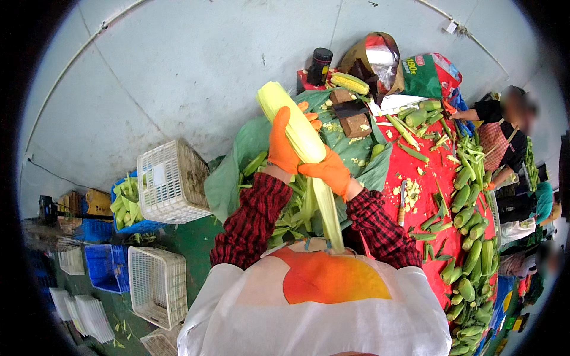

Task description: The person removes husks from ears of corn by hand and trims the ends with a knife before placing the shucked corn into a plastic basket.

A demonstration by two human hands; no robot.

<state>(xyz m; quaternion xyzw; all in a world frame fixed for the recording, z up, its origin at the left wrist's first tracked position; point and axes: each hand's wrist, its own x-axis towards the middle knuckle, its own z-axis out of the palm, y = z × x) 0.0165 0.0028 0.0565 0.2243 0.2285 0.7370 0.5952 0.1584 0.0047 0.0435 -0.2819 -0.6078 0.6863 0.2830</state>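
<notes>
My left hand point(284, 144), in an orange glove, is wrapped around an ear of corn point(291, 120) in pale yellow-green husk. The ear tilts up and to the left. At its lower end my right hand point(329, 172), also gloved in orange, closes around the stalk end and a long husk leaf point(328, 218) that hangs down towards my chest. Beneath my hands lie loose husks point(296, 213) on a green plastic sheet point(236, 164). To the right, a knife point(402, 202) with a wooden handle rests on the red table cover point(392, 160).
Unpeeled corn ears point(472, 258) line the table's right side. Beyond the sheet sit a brick-like block point(356, 126), a partly husked ear point(350, 83) and a dark-lidded jar point(319, 66). At left stand a white crate point(162, 182) and a blue crate point(104, 268). A co-worker point(494, 138) stands at right.
</notes>
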